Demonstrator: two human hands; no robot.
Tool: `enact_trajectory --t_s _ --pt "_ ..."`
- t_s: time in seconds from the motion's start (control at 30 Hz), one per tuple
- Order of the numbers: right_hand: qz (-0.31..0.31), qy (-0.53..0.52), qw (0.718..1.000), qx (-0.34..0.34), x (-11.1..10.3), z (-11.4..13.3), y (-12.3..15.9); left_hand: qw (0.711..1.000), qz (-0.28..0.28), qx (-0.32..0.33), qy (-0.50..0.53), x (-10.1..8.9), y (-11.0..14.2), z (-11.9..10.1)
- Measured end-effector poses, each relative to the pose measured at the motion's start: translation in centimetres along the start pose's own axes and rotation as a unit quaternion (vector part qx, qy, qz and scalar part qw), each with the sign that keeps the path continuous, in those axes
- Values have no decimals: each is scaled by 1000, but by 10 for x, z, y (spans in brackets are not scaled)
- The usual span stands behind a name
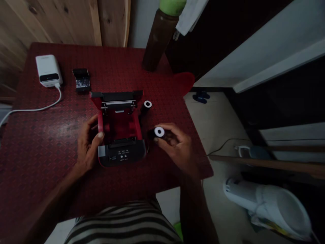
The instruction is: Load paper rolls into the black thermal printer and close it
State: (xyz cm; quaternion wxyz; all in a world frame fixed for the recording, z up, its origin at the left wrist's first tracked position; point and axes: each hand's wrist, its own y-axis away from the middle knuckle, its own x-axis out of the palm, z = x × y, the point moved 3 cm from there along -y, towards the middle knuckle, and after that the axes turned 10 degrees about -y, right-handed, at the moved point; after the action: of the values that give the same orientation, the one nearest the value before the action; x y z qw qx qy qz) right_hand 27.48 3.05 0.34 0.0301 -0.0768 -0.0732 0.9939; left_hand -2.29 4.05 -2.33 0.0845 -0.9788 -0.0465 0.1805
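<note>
A small red and black printer (pixel 119 135) sits on the red table (pixel 45 145) with its lid tipped open toward the back and its paper bay empty. My left hand (pixel 88 145) grips the printer's left side, thumb on its edge. My right hand (pixel 175 145) is closed around a dark roll with a white end (pixel 159 131), just right of the printer. A second roll like it (pixel 147 104) stands on the table by the printer's rear right corner.
A white box-shaped device (pixel 48 70) with a white cable (pixel 35 109) lies at the back left, a small black gadget (pixel 81 80) beside it. A tall brown bottle (pixel 159 37) stands at the back edge. The table's right edge drops to the floor, where a white appliance (pixel 269 206) lies.
</note>
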Motion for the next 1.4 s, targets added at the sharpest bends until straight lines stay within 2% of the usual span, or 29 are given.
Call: enact_trajectory --t_s 0.07,0.17,0.33,0.5,0.6,0.73,0.8,0.9,1.03,1.2,1.3,1.4 --pt "36 9 999 3 9 -18 2 1000 -11 0 -7 -1 2 0" --pt "78 30 997 -4 21 -32 2 999 -31 -10 -21 -4 5 -2" --pt "102 37 994 1 27 -37 1 995 -65 -78 -12 -11 8 -4" --pt "112 60 991 31 20 -36 4 994 -50 -99 -8 -19 7 -6" --pt "110 111 987 24 8 -26 10 995 -16 -95 -6 -28 10 -8" --pt "50 223 971 -64 -2 10 19 982 86 -134 100 -29 17 -11" --pt "32 243 964 -106 3 30 23 975 112 -151 120 -27 20 -14" --pt "56 220 966 -128 19 50 30 974 114 -158 114 -26 21 -19" --pt "100 188 970 -115 34 51 36 974 108 -171 99 -28 21 -23" --pt "119 190 968 -116 32 52 40 971 105 -182 116 -26 22 -24" --pt "94 183 972 -109 20 56 28 971 97 -188 115 -24 24 -23" --pt "21 207 973 -103 5 43 -9 973 90 -180 116 -23 26 -22"
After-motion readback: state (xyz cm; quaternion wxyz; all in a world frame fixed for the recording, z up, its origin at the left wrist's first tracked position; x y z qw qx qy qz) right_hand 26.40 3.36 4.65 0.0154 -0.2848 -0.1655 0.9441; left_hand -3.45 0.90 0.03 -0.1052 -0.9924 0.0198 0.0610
